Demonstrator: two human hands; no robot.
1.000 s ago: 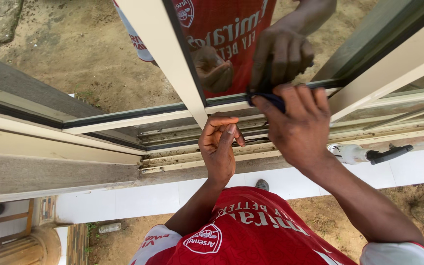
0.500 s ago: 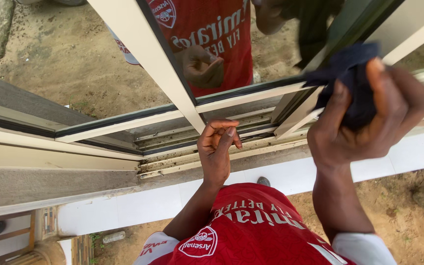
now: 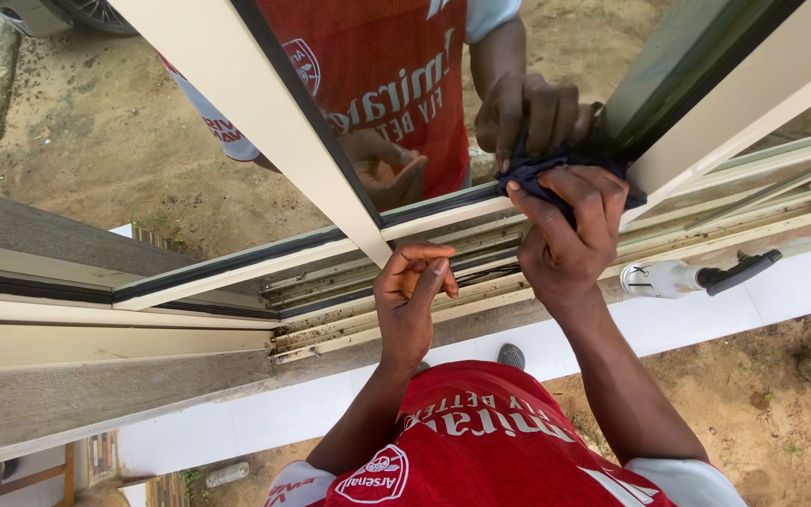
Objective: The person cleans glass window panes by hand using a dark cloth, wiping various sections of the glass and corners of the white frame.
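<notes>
The dark cloth (image 3: 565,169) is mostly hidden. The right hand (image 3: 570,239) covers it, so only a dark blue edge shows by the fingers and at the corner of the window frame (image 3: 265,141). It is hard to tell how big the cloth is. The right hand is shut tight on the cloth and presses it on the bottom of the glass, just right of the cream bar of the window frame.

The left hand (image 3: 413,299) sits below the window frame, on the dirty track (image 3: 368,300). Its fingers are curled in and bunched close to the thumb. I cannot tell if it holds something small.

The glass works like a mirror. In it you can see a red shirt and two hands again, so some shapes above the window frame are only copies. The person's face does not show, and the arms are cut off at the bottom edge.

The track has dark dirt in its grooves. Under the window frame runs a white sill (image 3: 687,329), and past that is brown sandy ground. A white spray bottle (image 3: 678,278) with a black trigger lies on the sill, right of the right hand and a little apart from it. Its label is too small to make out.

The red shirt (image 3: 490,451) has white letters and a round badge
</notes>
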